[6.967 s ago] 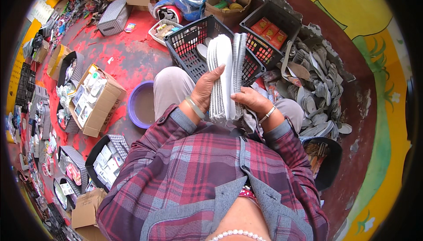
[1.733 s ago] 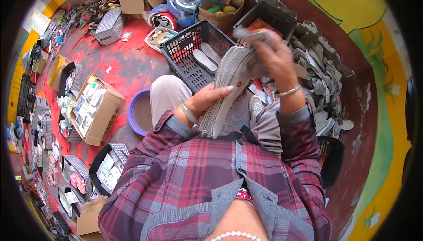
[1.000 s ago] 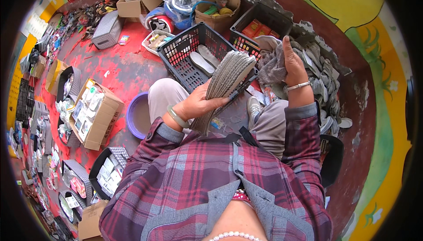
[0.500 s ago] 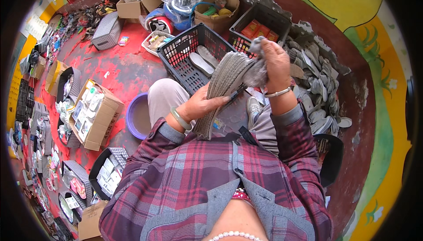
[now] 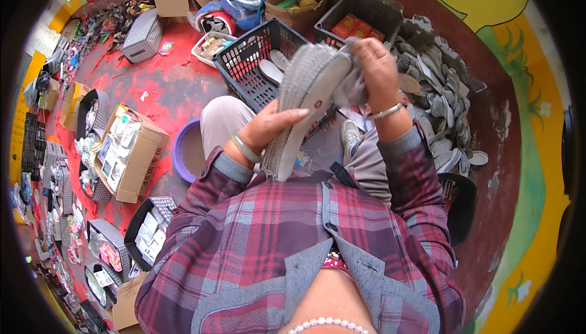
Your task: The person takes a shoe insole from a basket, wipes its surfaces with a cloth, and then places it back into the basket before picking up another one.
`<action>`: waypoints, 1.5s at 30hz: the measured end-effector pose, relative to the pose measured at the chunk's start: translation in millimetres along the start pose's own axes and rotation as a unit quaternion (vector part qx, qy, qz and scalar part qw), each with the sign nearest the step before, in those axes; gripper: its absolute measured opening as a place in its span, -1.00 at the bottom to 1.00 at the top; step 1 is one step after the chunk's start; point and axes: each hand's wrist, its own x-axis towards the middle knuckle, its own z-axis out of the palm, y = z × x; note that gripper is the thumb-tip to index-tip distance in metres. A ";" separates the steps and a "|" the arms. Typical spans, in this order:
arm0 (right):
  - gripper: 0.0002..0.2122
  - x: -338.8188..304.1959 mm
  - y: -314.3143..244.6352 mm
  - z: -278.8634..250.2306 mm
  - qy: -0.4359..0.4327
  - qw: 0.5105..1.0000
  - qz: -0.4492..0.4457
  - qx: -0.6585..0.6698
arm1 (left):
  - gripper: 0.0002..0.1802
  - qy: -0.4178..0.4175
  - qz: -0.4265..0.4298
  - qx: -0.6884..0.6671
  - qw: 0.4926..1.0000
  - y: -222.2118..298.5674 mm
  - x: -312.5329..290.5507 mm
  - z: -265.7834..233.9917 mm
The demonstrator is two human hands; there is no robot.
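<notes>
My left hand (image 5: 262,129) grips a thick stack of grey-white shoe soles (image 5: 317,99), thumb across its face. The front sole shows a smooth pale side with a small dark red round mark; layered, ribbed edges show along the left of the stack. At the toe end, my right hand (image 5: 379,71) is closed on a fluffy grey rag (image 5: 350,89), which lies against the stack and is blurred by motion. Just beyond the stack, a black plastic crate (image 5: 231,73) holds a couple of pale soles (image 5: 270,70), partly hidden.
A heap of grey soles (image 5: 442,102) lies by the wall at right. Behind stand a black crate with red boxes (image 5: 348,26) and a cardboard box (image 5: 299,15). A purple basin (image 5: 180,151) sits by my left knee. Filled cartons (image 5: 139,166) and checkered baskets (image 5: 141,36) line the left.
The stack has turned in my left hand, so the smooth front face shows instead of mostly ribbed edges. My right hand and the rag have shifted slightly at the toe end.
</notes>
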 end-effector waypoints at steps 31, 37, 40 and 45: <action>-0.81 -68.2 -26.8 53.6 -0.290 0.787 -0.403 -0.365 | -0.60 0.298 0.048 -0.345 0.889 -35.0 48.6 -43.0; -0.90 -71.3 -22.0 13.7 -0.071 0.953 -0.167 -0.244 | -0.58 0.262 0.074 -0.388 0.880 -30.6 50.3 -52.4; -0.77 -64.3 -26.1 -7.1 -0.034 0.993 0.082 -0.073 | -0.59 0.284 0.078 -0.379 0.877 -24.3 46.2 -49.8; -0.72 -69.1 -47.5 21.3 -0.188 0.891 -0.221 -0.348 | -0.60 0.298 0.082 -0.366 0.878 -34.0 51.7 -44.6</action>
